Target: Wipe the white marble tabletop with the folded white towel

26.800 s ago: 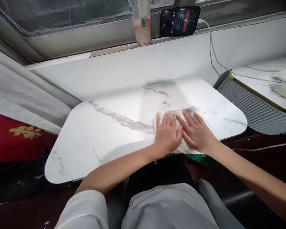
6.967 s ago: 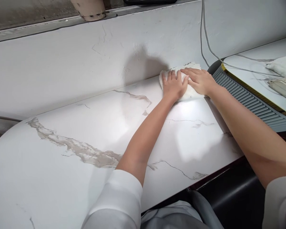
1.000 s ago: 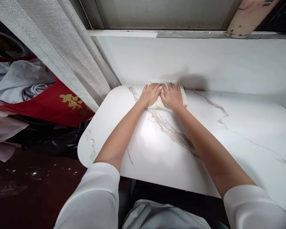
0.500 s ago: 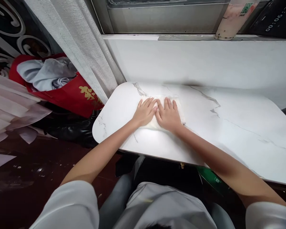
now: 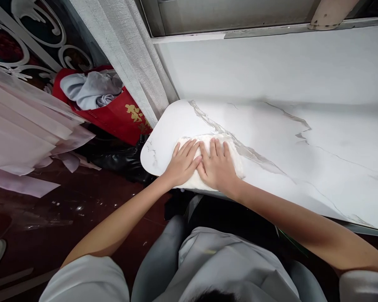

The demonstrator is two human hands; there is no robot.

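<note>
A fluffy white cloth (image 5: 195,182) lies flat on the white marble-patterned table (image 5: 271,134), close to its near edge at the left end. My left hand (image 5: 183,164) presses down on the cloth's left part, fingers stretched out. Beside it, my right hand (image 5: 219,167) rests flat on the right part with its fingers spread. The two thumbs meet or overlap near the cloth's middle. Both palms cover much of the cloth, and neither hand grips it.
Behind the table rises a white wall panel (image 5: 239,67) with a ledge, where a cup (image 5: 330,14) stands. A pale curtain (image 5: 129,54) hangs at the back left. Left of the table are a red bag (image 5: 113,121) holding grey fabric, a black bag (image 5: 119,161) and pink sheer fabric (image 5: 28,121).
Both hands have slid the cloth toward me, from the table's middle to its near edge. A grey vein they covered now shows. My view has tilted down and turned left.
</note>
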